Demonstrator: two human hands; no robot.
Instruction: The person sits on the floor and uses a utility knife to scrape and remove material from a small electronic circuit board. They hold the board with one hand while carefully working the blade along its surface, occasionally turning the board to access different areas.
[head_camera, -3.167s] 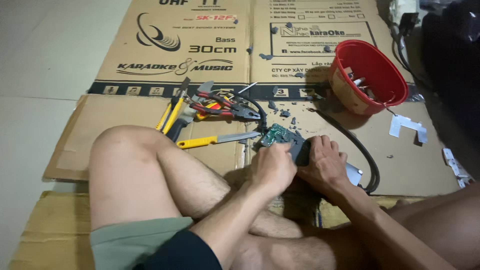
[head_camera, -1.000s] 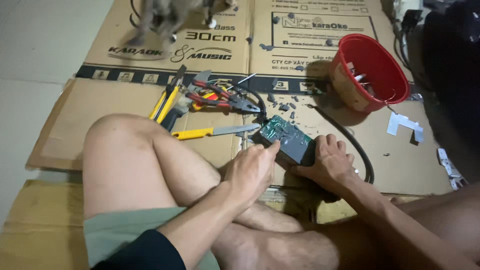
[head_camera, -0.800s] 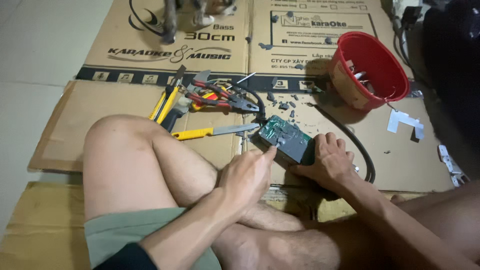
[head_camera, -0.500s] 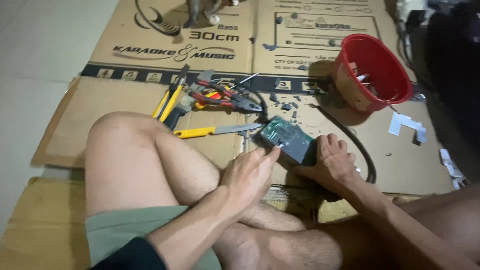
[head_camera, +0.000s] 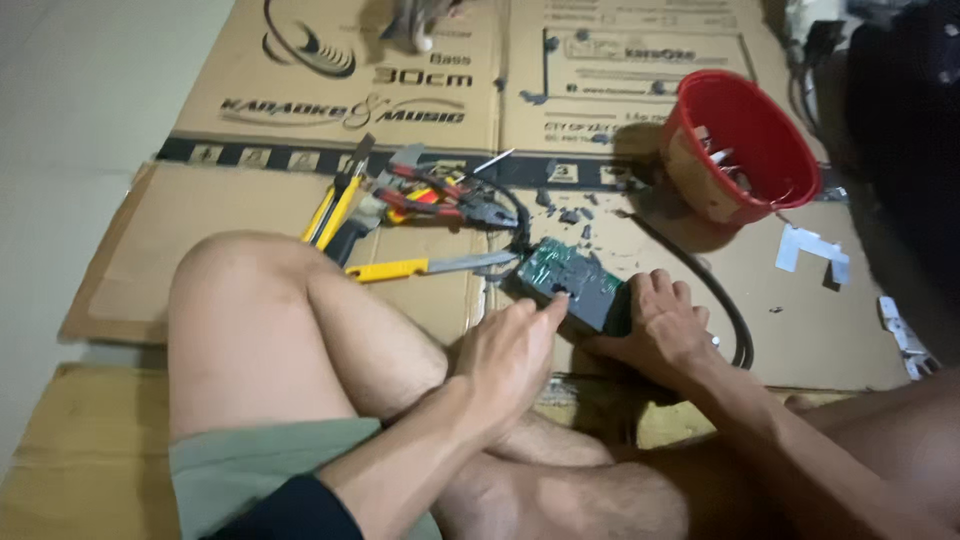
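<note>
A person seated cross-legged on flattened brown cardboard sheets (head_camera: 250, 250) works on a small green circuit board in a dark casing (head_camera: 575, 285), which lies on the cardboard just beyond the knees. The right hand (head_camera: 665, 325) steadies the casing, fingers pressed along its near edge; the left hand (head_camera: 510, 355) touches the board with its fingertips drawn together, though whether they pinch anything cannot be told. A yellow-handled screwdriver (head_camera: 425, 266) and red-and-yellow pliers (head_camera: 440, 195) lie near, a red plastic bowl (head_camera: 740, 145) well apart. With the board already exposed, the work appears midway.
</note>
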